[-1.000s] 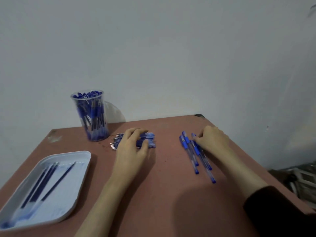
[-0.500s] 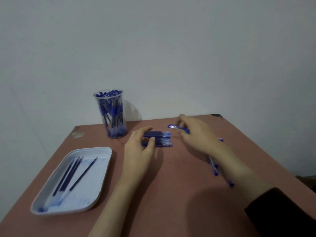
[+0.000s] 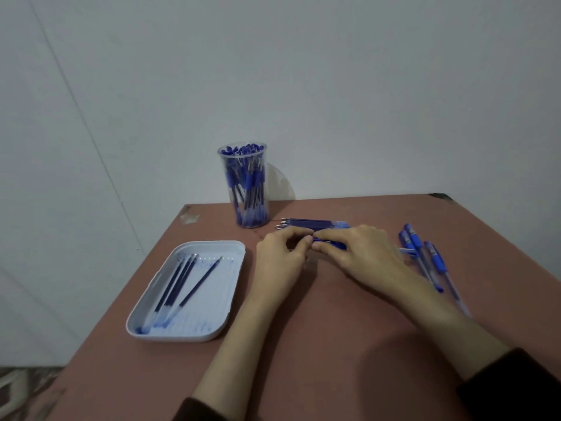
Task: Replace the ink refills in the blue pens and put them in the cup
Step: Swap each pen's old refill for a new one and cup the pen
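Head view: toward the table's (image 3: pixel 334 354) far edge, left hand (image 3: pixel 280 258) and right hand (image 3: pixel 365 253) meet, both pinching one blue pen (image 3: pixel 330 244) just before the refill pile (image 3: pixel 312 222).

The clear cup (image 3: pixel 222 161) stood full of pens (image 3: pixel 247 177); refills (image 3: pixel 312 222) lay beside it, 1 pen (image 3: pixel 330 244) just before them.
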{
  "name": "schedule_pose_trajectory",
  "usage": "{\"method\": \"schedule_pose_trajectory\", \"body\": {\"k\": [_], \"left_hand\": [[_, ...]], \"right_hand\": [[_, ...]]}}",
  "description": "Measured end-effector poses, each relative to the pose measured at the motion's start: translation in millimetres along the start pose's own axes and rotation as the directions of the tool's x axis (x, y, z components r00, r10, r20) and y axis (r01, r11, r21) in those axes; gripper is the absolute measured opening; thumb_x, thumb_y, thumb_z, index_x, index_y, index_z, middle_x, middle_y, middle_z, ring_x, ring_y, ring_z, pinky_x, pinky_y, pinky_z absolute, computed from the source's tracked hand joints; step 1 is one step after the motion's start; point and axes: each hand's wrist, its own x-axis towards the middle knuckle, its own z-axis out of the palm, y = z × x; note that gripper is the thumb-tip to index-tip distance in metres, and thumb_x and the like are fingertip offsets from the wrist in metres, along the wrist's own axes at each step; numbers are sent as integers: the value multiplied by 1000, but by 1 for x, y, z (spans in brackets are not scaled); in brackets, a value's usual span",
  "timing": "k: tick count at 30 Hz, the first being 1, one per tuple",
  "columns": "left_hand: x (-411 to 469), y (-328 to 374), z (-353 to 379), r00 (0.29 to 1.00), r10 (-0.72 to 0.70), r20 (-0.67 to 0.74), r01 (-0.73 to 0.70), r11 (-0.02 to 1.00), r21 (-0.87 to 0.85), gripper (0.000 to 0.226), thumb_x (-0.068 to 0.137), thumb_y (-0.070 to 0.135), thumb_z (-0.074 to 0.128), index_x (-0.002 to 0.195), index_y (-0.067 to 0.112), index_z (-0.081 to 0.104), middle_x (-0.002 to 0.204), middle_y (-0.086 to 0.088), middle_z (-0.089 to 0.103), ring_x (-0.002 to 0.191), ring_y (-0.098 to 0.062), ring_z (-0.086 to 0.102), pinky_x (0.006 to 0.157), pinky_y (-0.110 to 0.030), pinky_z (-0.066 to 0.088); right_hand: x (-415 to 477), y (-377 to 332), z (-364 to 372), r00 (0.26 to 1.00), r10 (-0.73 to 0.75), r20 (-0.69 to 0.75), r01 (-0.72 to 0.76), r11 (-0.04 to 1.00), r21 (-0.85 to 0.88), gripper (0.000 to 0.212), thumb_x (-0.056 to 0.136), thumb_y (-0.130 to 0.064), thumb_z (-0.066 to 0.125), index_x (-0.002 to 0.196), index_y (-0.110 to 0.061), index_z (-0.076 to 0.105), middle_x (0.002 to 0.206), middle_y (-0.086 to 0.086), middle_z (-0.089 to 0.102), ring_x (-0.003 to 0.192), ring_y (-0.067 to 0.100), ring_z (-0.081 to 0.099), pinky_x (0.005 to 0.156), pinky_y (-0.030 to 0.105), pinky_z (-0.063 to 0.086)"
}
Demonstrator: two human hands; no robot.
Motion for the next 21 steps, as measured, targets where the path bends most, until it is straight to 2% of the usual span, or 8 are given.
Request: {"method": "schedule_pose_trajectory", "body": {"k": [5,8,10,12,14,17,19,21], "left_hand": [[5,-4,-2,999,-28,-24,26,998,-52,10,86,13,66,90,16,75,80,6,71,72,-10,66,79,-35,57],[5,-4,-3,998,-53,-19,53,999,4,8,85,17,68,87,19,75,74,7,70,68,-4,63,76,-26,53],[3,-3,-3,990,-85,109,83,996,23,5,83,19,71,84,21,75,74,3,72,68,-6,65,76,-25,54],[1,0,0,956,-92,280,73,994,80,5,82,22,72,82,19,76,73,1,73,65,-4,63,73,-23,52],[-1,2,1,913,-68,403,5,988,154,6,81,25,73,82,21,77,73,3,72,64,0,60,72,-22,49],[-3,2,0,866,-39,498,-60,981,182,6,79,27,74,81,23,77,79,7,74,77,-4,65,81,-24,52],[-2,0,1,886,-20,464,-70,982,178,10,79,31,74,86,24,76,81,9,73,77,-1,64,79,-20,51],[1,0,2,957,2,291,-16,999,48,15,83,29,70,97,25,73,88,7,72,78,0,62,78,-18,48]], "right_hand": [[1,5,-2,997,68,-36,-71,994,-82,35,85,-61,51,111,-40,62,95,-8,70,93,21,62,70,31,39],[3,17,-4,989,151,-11,-151,987,-58,26,87,-29,56,112,-31,55,98,0,68,94,29,60,67,32,37],[3,21,-5,984,175,-45,-170,981,90,24,88,-12,51,110,-21,55,89,3,66,80,24,58,63,32,36],[3,18,-7,979,169,-111,-136,957,258,21,90,-7,51,106,-18,59,75,-5,58,63,8,50,56,25,34],[3,13,-8,974,144,-174,-73,930,361,21,91,-10,57,108,-20,65,76,-8,62,63,0,52,58,17,37],[3,7,-8,973,162,-163,-75,894,441,26,91,-19,61,115,-22,68,91,-10,68,74,-5,56,68,6,39],[3,5,-6,971,210,-117,-127,862,491,24,91,-20,61,113,-20,69,87,-13,66,77,0,57,70,7,40],[4,3,-7,966,256,-31,-184,767,615,17,92,-19,60,105,-20,70,77,-8,67,68,5,58,63,12,44]]}}
